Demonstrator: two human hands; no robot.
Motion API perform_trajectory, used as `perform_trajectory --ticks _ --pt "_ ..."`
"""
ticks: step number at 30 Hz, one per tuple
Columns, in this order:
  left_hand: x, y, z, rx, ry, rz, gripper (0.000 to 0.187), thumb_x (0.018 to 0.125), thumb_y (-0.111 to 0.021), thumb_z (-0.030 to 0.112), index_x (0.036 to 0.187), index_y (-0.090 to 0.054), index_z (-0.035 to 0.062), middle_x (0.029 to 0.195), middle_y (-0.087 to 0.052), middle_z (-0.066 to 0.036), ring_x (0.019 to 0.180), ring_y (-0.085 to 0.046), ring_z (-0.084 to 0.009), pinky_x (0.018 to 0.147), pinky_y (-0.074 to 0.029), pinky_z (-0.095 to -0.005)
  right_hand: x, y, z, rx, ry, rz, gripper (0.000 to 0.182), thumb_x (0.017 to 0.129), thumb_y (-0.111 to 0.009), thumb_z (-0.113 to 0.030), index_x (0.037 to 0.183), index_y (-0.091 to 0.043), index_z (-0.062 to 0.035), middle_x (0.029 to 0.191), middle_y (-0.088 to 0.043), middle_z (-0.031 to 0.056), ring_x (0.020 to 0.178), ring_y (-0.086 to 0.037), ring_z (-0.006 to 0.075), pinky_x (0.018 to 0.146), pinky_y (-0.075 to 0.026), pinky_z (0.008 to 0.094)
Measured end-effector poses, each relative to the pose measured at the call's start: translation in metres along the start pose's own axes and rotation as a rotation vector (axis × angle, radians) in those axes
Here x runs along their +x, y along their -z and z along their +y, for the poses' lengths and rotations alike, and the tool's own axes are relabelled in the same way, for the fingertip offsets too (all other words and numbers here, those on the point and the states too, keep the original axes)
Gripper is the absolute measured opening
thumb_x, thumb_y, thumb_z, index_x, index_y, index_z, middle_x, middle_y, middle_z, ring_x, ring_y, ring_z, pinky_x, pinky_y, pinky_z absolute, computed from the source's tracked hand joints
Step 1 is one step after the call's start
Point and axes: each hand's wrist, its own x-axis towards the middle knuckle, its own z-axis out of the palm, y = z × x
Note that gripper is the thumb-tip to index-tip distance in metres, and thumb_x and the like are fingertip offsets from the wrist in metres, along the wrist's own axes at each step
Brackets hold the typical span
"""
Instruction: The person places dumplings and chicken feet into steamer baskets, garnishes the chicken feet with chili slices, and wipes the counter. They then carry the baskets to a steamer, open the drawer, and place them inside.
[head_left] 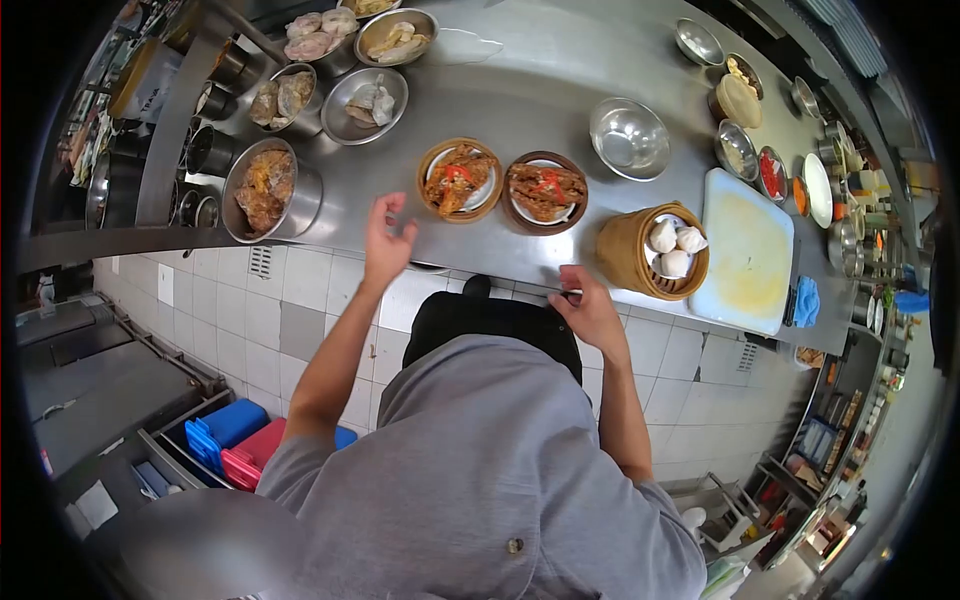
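My left hand [388,242] hovers at the counter's front edge, fingers loosely curled and apart, holding nothing. It is nearest to a bamboo steamer basket [427,158] of saucy brown chicken feet topped with red chilli slices. Right beside that stands a second, darker steamer basket [512,210] with similar food on a small plate. My right hand [592,310] is at the front edge too, thumb and fingers apart, with no held thing visible. To its right is a stack of bamboo steamers [625,255], whose top one holds several white buns [676,262].
An empty metal bowl [630,140] sits behind the steamers. On the right lies a white cutting board [748,240], with a blue cloth [806,300] beside it. Metal bowls of bagged food and a deep pot [307,200] stand at the left. Small ingredient bowls line the far right.
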Motion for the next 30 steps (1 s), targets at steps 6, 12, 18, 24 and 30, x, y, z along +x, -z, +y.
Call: perform_trajectory --ticks 6,12,18,24,30 --pt "0.07 0.015 -0.014 0.241 -0.15 -0.397 0.092 0.069 -0.079 0.003 0.15 -0.037 0.0052 0.143 -0.052 -0.02 0.135 -0.048 -0.0369 0.111 -0.042 -0.043 0.066 -0.059 -0.031 0.187 0.137 -0.049 0.065 0.088 -0.075 -0.011 0.144 -0.044 -0.0006 0.134 -0.059 0.0191 0.119 -0.062 0.0294 0.095 -0.054 0.0403" --pt "0.098 0.004 -0.011 0.125 -0.096 -0.609 0.108 0.064 -0.09 0.012 0.153 -0.03 0.0001 0.147 -0.051 -0.022 0.136 -0.049 -0.0363 0.113 -0.041 -0.0413 0.11 -0.111 -0.067 0.225 0.147 0.192 0.077 0.084 -0.073 -0.006 0.15 -0.035 0.0063 0.139 -0.055 0.0244 0.122 -0.06 0.0331 0.099 -0.051 0.041" --pt "0.067 0.019 -0.001 0.04 -0.117 -0.508 0.111 0.06 -0.095 0.016 0.15 -0.033 -0.001 0.142 -0.055 -0.021 0.133 -0.054 -0.034 0.111 -0.043 -0.0414 0.1 -0.101 -0.073 0.212 0.178 0.198 0.078 0.082 -0.075 -0.004 0.149 -0.037 0.0071 0.132 -0.059 0.0233 0.117 -0.063 0.0318 0.097 -0.053 0.0403" --pt "0.052 0.043 0.058 0.136 -0.086 -0.466 0.109 0.06 -0.096 0.019 0.149 -0.036 -0.0002 0.142 -0.055 -0.021 0.133 -0.054 -0.0341 0.112 -0.043 -0.0421 0.058 -0.068 -0.104 0.262 0.236 0.274 0.07 0.082 -0.076 -0.003 0.146 -0.047 0.0004 0.13 -0.063 0.0181 0.111 -0.066 0.0256 0.096 -0.055 0.037" --pt "0.064 0.002 0.097 0.059 -0.183 -0.511 0.109 0.06 -0.096 0.02 0.149 -0.036 0.001 0.142 -0.055 -0.023 0.133 -0.053 -0.036 0.112 -0.043 -0.0423 0.045 -0.03 -0.095 0.328 0.257 0.477 0.067 0.081 -0.071 0.005 0.145 -0.05 -0.0014 0.125 -0.065 0.0129 0.105 -0.064 0.0197 0.092 -0.054 0.0339"
